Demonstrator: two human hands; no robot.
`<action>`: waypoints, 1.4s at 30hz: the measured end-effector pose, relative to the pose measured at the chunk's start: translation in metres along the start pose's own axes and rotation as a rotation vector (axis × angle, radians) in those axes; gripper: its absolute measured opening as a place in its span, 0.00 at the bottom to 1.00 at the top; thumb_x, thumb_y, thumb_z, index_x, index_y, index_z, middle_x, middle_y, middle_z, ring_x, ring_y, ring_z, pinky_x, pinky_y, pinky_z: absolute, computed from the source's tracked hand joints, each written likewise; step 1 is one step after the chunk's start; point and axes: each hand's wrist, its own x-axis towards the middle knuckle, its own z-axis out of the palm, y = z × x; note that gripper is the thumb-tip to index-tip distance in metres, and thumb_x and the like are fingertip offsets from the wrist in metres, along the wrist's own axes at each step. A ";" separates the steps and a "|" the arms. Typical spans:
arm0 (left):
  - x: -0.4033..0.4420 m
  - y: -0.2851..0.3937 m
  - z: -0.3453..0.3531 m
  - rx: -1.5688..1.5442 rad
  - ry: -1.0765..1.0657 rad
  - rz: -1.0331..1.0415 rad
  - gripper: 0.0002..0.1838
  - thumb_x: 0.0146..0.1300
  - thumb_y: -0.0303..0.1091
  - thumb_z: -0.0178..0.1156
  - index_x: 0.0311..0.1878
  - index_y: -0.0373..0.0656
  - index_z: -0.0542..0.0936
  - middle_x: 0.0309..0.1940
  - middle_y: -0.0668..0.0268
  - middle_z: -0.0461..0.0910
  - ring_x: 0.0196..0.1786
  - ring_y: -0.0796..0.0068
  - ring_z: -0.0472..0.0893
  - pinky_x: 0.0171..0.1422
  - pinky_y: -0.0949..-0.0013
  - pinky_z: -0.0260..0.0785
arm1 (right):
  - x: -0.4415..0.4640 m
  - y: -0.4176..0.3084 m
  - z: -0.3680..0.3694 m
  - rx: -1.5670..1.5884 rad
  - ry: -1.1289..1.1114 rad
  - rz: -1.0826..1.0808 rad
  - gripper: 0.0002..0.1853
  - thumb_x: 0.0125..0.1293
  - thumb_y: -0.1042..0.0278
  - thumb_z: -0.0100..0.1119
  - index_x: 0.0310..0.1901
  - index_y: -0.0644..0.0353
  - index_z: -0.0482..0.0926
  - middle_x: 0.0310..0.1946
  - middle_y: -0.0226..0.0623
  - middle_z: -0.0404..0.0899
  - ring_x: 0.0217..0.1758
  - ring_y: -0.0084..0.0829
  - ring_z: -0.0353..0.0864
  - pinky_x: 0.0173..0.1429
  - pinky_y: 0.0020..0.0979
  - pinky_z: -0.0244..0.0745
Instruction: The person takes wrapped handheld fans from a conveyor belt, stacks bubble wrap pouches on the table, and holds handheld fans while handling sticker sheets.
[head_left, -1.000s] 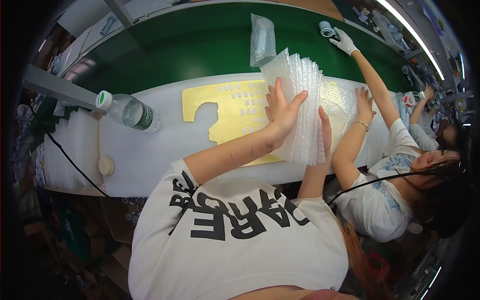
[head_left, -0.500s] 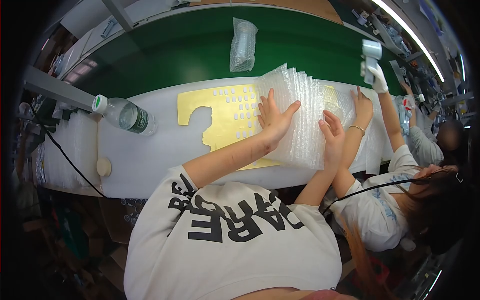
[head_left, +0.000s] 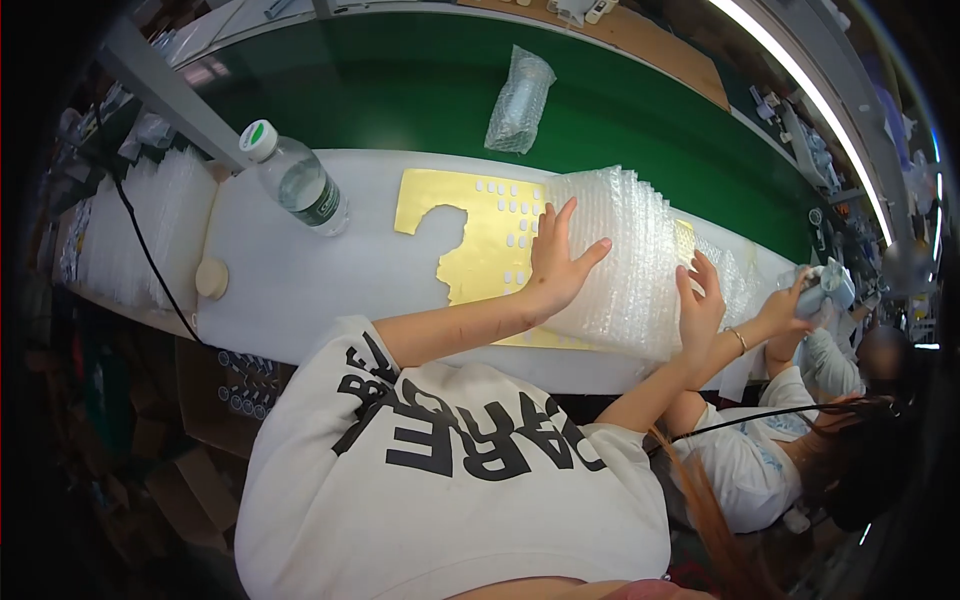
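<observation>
A fanned stack of clear bubble-wrap bags (head_left: 625, 265) lies on the white table, partly over a yellow sticker sheet (head_left: 480, 255). My left hand (head_left: 565, 268) is at the stack's left side, fingers spread and thumb pointing right across the bags. At the right side is my right hand (head_left: 702, 308), its fingers loosely curved and apart. Neither hand is closed on a bag; whether the palms press against the edges I cannot tell. White oval stickers remain on the yellow sheet, which has a ragged torn gap at its left.
A water bottle (head_left: 298, 182) and round tape roll (head_left: 211, 278) are on the left, by more bubble bags (head_left: 150, 235). A wrapped item (head_left: 521, 100) lies on the green surface (head_left: 400, 105). At right, a co-worker's hand (head_left: 785, 312) holds a pale blue device (head_left: 828, 288).
The view has shifted, and my hands stay on either side of the stack. The co-worker's raised gloved hand with the pale device has come down, and the braceleted hand has moved right to it.
</observation>
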 end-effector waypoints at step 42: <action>0.014 -0.077 -0.102 -0.408 0.272 0.089 0.11 0.56 0.24 0.49 0.43 0.38 0.73 0.32 0.62 0.76 0.31 0.71 0.73 0.32 0.71 0.66 | 0.039 -0.182 0.330 -0.093 -0.681 -0.590 0.22 0.58 0.62 0.56 0.54 0.57 0.73 0.64 0.46 0.61 0.70 0.43 0.55 0.70 0.43 0.50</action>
